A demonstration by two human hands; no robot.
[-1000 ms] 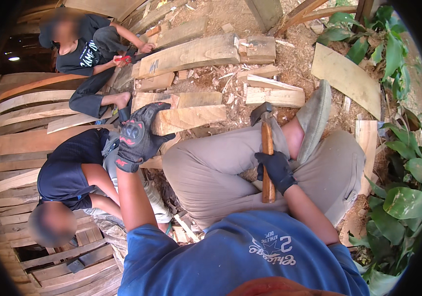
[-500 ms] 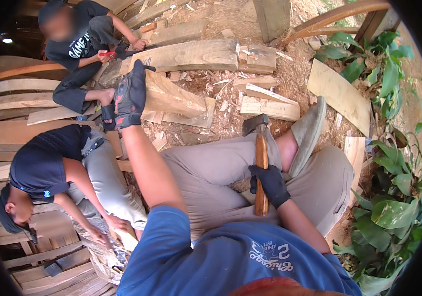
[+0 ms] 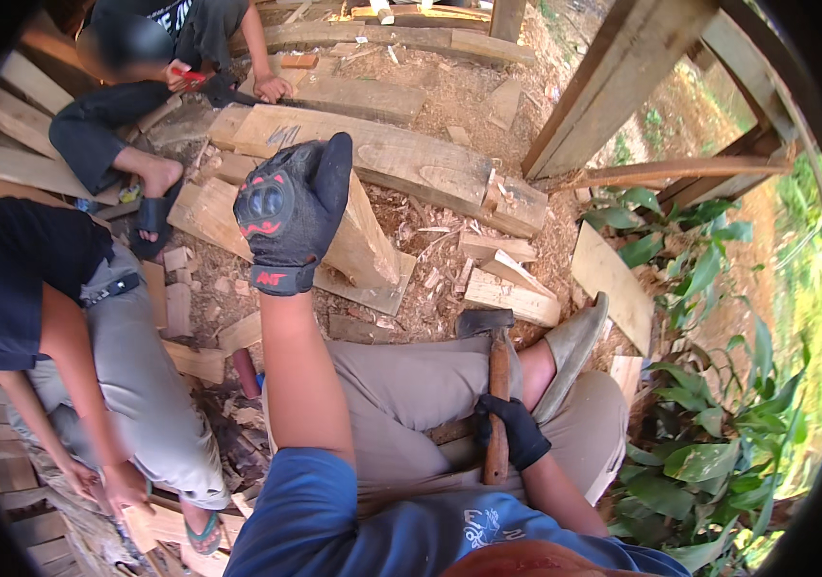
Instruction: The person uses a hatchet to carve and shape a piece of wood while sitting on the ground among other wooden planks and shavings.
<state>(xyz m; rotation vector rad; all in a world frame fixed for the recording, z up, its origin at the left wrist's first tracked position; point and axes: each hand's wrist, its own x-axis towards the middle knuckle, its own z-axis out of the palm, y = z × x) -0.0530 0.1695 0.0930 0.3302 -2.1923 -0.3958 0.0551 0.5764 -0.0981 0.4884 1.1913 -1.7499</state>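
My left hand (image 3: pixel 288 207), in a black and red padded glove, is closed over the top end of a tilted wooden block (image 3: pixel 365 240). Its glove hides that end, while the block's wide foot rests on a flat board (image 3: pixel 387 293). Lower right, my right hand (image 3: pixel 515 433) in a dark glove wraps round the wooden handle of a hatchet (image 3: pixel 498 375). The hatchet's dark metal head (image 3: pixel 485 323) points away from me, above my bent leg, near my shoe (image 3: pixel 572 356).
Beyond the block lies a long thick plank (image 3: pixel 382 159), with wood chips and offcuts (image 3: pixel 512 296) around it. One person at the far left holds a red-handled tool (image 3: pixel 195 79). Another bends over wood (image 3: pixel 156 524) at left. Leafy plants (image 3: pixel 709 462) and timber posts (image 3: pixel 613 87) stand right.
My view has turned, so the scene appears tilted and shifted. My left hand has rolled, showing the glove's back, and stays on the block. The hatchet remains in my right hand.
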